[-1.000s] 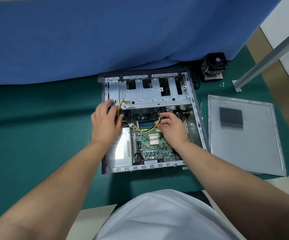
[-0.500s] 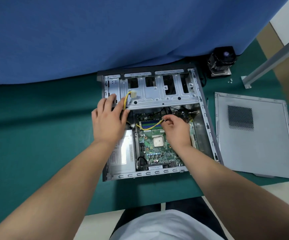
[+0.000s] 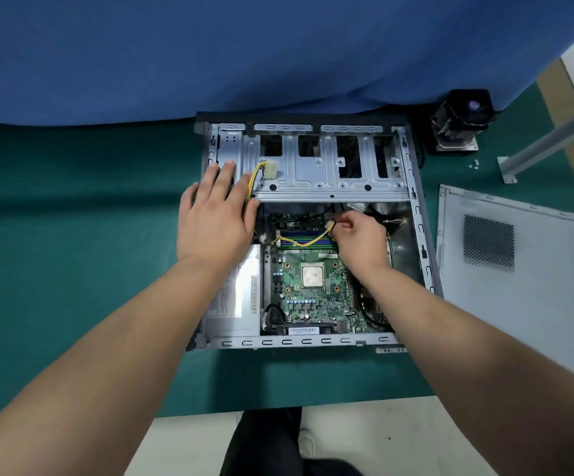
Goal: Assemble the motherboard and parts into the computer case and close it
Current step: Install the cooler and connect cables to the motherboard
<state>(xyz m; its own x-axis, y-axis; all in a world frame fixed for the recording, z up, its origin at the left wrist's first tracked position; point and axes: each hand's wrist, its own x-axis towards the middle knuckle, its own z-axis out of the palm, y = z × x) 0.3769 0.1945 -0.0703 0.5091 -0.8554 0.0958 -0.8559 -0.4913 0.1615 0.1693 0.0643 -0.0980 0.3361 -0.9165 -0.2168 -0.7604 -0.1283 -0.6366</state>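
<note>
Inside the open case (image 3: pixel 419 214), the right hand (image 3: pixel 357 242) pinches a yellow cable's plug (image 3: pixel 330 224) to seat it, while the left hand (image 3: pixel 215 218), grip released, lies flat, apparently steadying the frame.

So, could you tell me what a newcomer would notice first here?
The open grey metal computer case lies mid-table, its green motherboard exposed. The right hand pinches a yellow cable above it; the left hand rests flat on the case. The grey side panel lies right.
</note>
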